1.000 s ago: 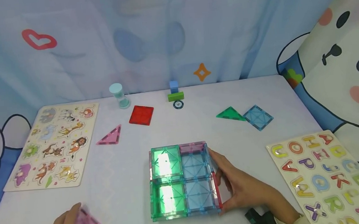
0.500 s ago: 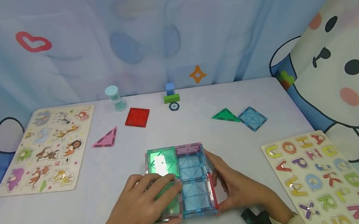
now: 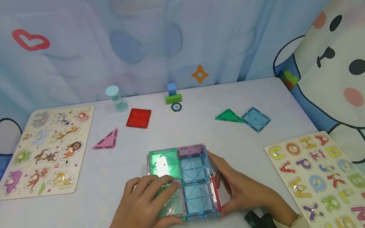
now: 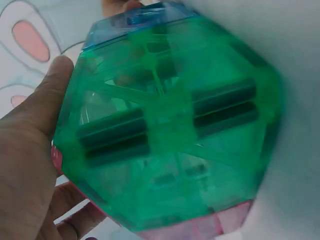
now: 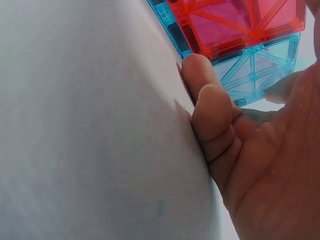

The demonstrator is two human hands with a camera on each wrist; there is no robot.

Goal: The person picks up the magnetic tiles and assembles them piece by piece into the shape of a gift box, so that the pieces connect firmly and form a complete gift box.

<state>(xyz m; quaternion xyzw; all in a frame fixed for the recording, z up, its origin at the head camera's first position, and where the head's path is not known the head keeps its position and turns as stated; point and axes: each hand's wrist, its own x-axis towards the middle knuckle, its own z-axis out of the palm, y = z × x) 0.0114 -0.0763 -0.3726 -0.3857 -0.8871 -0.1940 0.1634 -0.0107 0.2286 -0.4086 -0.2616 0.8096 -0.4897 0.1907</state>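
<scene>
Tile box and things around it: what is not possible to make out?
Head view: pink-edged tile, left part behind left hand.
Head view: letter board, cut off by bottom edge.
Left wrist view: green tile, fine details blurred.
Right wrist view: red tile, cut off by top edge.

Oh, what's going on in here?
Someone is handling a block of see-through coloured tiles with bare hands. The left hand is on a pink-edged square at the block's near left corner, while the right hand grips the block's right side. Loose tiles lie farther back: a red square, a pink triangle, a green triangle and a blue square.
</scene>
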